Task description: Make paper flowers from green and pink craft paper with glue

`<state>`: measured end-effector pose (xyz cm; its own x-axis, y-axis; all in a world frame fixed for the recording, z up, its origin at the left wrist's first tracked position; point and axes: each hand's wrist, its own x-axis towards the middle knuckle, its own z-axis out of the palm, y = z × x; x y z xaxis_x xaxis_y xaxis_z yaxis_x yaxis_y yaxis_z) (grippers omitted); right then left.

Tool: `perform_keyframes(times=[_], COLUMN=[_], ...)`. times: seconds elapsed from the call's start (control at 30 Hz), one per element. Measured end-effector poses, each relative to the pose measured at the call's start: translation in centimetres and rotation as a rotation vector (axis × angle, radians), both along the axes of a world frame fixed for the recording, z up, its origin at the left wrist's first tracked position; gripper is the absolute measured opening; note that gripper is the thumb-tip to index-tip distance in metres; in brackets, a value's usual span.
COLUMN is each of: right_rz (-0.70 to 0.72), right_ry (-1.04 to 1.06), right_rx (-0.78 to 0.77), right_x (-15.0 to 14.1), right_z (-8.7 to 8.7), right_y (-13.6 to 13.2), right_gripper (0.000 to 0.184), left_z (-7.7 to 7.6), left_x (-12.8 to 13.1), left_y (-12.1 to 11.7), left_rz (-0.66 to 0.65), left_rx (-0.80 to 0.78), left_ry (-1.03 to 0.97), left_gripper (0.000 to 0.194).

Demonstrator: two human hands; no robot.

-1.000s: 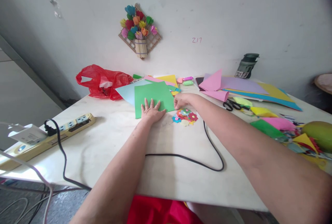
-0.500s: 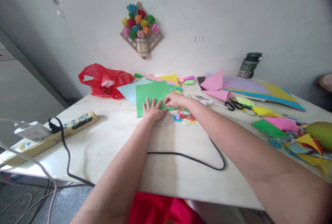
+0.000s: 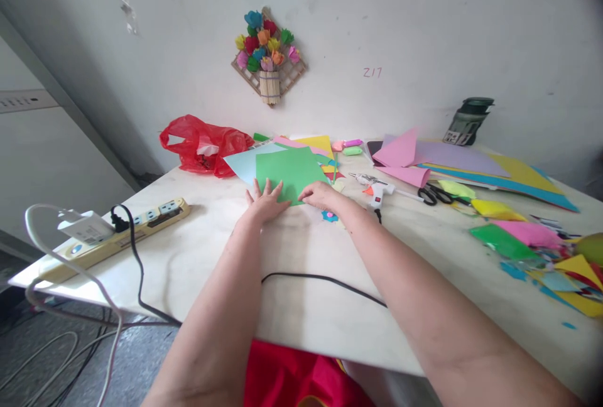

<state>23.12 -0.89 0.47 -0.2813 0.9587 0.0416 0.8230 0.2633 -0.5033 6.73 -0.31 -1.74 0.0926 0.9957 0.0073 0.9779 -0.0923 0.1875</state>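
Left hand [image 3: 267, 203] in head view: fingers spread, palm down at near L corner of green sheet [image 3: 288, 165], tips on it. Right hand [image 3: 323, 196] is at the sheet's near R corner, fingers curled w/ tips drawn in close; can't tell if they pinch anything. Green sheet lies flat on table [image 3: 301, 322], partly over light blue sheet [image 3: 239, 163]. Blue paper flower [image 3: 330, 216] w/ pink centre sits just beside R wrist, partly hidden. Glue gun [image 3: 380, 189] is R of that wrist, scissors [image 3: 434, 194] farther R, nr pink paper [image 3: 399, 148]. Red bag [image 3: 202, 146] is at back L; power strip [image 3: 157, 220] w/ plugs in, front L. Bottle [image 3: 468, 121] stands tilted in view at back R, by wall [image 3: 377, 17].
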Motion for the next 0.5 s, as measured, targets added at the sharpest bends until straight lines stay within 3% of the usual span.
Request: perform_keyframes(times=[0.3, 0.5], right_rz=[0.134, 0.082], right_ry=[-0.036, -0.028], right_rx=[0.117, 0.1], right_x=[1.3, 1.1], right_z=[-2.1, -2.3], right_y=[0.2, 0.1], right_gripper=[0.019, 0.023], left_z=[1.3, 1.7], left_x=[-2.3, -3.6], left_y=[-0.5, -0.4], left_rz=[0.124, 0.322], left_rx=[-0.099, 0.036], left_ry=[-0.06, 0.035], left_gripper=[0.094, 0.098])
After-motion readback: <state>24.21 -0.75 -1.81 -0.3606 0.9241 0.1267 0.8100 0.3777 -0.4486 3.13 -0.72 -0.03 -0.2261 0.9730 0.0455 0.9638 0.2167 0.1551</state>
